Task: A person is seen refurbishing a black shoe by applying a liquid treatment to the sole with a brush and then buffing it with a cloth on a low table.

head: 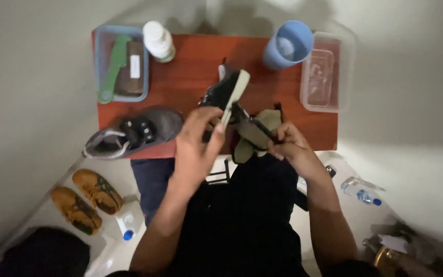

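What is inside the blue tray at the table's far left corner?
The blue tray holds a green-handled brush lying lengthwise and a dark brown block with a small white label beside it. Whatever lies beneath those two is covered and cannot be seen.

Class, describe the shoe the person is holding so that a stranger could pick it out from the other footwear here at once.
Start at the reddish-brown table. Above its front edge, the left hand holds a black shoe tipped on its side, its pale sole showing. Unlike the grey shoe lying on the table and the orange pair on the floor, it is raised.
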